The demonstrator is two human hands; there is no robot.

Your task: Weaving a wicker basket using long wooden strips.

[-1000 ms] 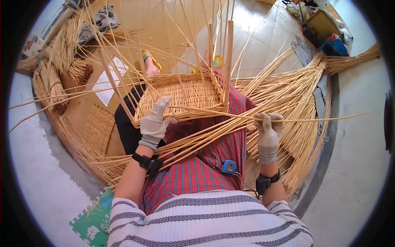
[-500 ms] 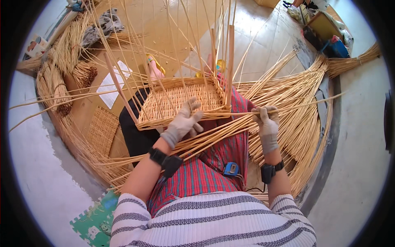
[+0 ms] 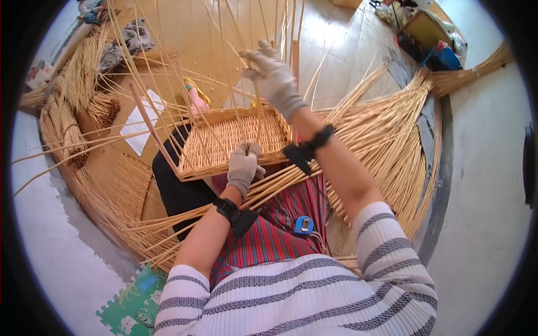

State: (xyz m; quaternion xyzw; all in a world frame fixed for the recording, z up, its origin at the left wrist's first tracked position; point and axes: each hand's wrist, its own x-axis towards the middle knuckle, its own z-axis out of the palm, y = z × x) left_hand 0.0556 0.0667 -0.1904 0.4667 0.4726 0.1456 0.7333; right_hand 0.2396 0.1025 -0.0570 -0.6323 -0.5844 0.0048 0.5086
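Note:
A wicker basket (image 3: pixel 224 143) with a woven base, low sides and tall upright rods rests across my lap, tilted. My left hand (image 3: pixel 244 167), in a pale work glove, is closed on the middle of its near edge, thumb and fingers pinched over the weave. Above the basket's right side, my gloved right hand (image 3: pixel 274 78) is raised among the uprights. Motion smears its fingers, so whether they hold a rod is unclear. Thicker wooden stakes (image 3: pixel 147 120) stand at the basket's corners. Several loose rods (image 3: pixel 269 187) lie across my lap under the near edge.
A large fan of loose rods (image 3: pixel 381 134) spreads at the right. Bundled rods (image 3: pixel 67 120) and a flat woven panel (image 3: pixel 128 187) lie at the left, near a white paper sheet (image 3: pixel 141 123). A blue tape measure (image 3: pixel 303 225) rests on the red striped cloth (image 3: pixel 263 238).
My right hand has left the near right corner, where it held a long rod out to the right, and swung up and left over the basket. My left hand has closed on the near edge.

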